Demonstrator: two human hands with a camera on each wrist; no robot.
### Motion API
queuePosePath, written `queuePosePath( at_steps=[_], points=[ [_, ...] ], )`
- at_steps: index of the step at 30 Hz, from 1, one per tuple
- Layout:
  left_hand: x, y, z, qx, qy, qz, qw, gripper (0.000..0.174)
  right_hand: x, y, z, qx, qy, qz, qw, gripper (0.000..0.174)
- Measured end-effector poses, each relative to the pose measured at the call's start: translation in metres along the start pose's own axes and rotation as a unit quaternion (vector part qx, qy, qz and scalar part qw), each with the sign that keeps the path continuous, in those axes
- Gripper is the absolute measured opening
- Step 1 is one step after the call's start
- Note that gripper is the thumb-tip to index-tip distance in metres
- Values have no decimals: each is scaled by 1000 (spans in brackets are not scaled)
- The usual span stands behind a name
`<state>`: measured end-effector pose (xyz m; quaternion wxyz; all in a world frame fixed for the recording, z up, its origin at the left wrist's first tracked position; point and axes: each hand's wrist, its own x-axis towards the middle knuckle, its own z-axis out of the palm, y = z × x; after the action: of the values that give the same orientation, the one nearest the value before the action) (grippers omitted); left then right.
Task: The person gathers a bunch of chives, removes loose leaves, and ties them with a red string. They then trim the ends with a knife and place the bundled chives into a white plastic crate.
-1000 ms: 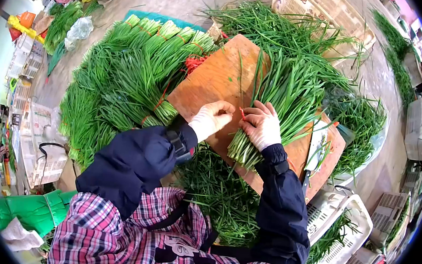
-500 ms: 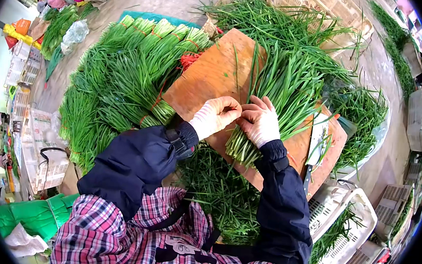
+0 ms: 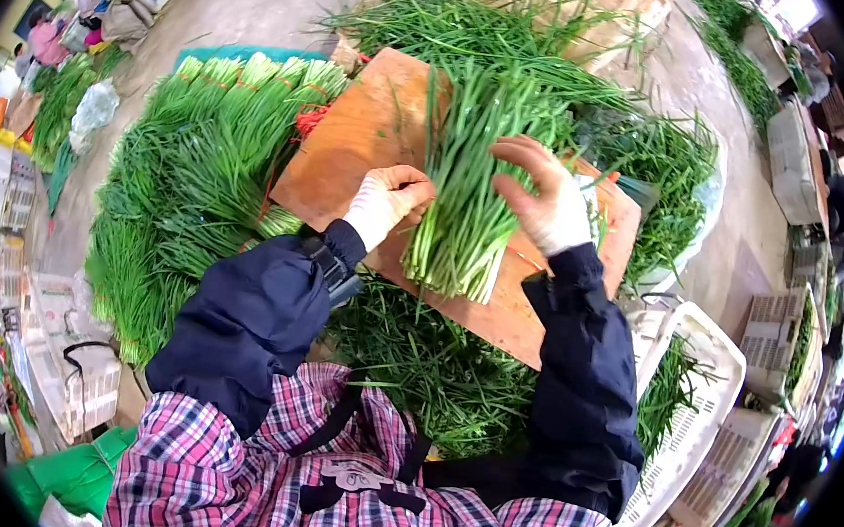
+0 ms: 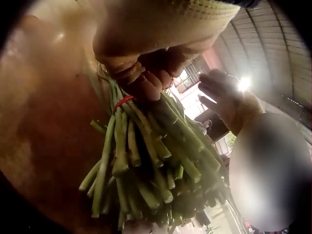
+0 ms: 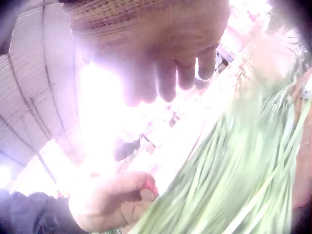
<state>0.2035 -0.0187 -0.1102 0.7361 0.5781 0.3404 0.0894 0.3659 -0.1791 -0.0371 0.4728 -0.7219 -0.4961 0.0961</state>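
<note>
A bundle of long green leafy stalks (image 3: 469,187) lies on an orange-brown board (image 3: 375,109), pale cut ends toward the body. At its left edge my left hand (image 3: 390,201) pinches a red tie (image 5: 152,185), seen at its fingertips in the right wrist view. The left wrist view shows a red band (image 4: 124,101) across some stems (image 4: 146,161), just below the curled left fingers. My right hand (image 3: 546,199) is lifted at the bundle's right side, fingers spread and bent a little, holding nothing.
Tied bundles (image 3: 191,153) are heaped on the left. Loose greens (image 3: 482,38) lie beyond the board, with more (image 3: 433,365) below it. A knife blade (image 3: 589,193) shows partly behind my right hand. A white crate (image 3: 695,418) stands at lower right.
My right hand has let go of the bundle and moved right, its fingers spreading. My left hand stays at the tie. The head view has shifted, so the board appears farther left.
</note>
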Motion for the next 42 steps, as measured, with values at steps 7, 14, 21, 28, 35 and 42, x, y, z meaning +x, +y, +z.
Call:
queuePosePath(
  at_steps=[7,14,21,28,35,42],
  points=[
    [5,-9,-7,7,-7,37,999,10,-110,44,-31,-199,-16,178,964,15],
    [5,-13,-20,-23,28,45,998,8,-118,82,25,-374,-41,140,916,27],
    [11,-26,-35,-35,56,27,997,9,-118,97,24,-448,-81,66,888,10],
    [21,-54,-30,-22,84,43,995,10,-133,92,-2,-24,-25,339,940,18],
    [9,-46,-23,-117,67,-4,991,14,-129,85,15,451,84,386,800,22],
    [5,-44,-18,-149,53,-17,987,16,-129,84,16,506,64,371,776,25]
  ],
)
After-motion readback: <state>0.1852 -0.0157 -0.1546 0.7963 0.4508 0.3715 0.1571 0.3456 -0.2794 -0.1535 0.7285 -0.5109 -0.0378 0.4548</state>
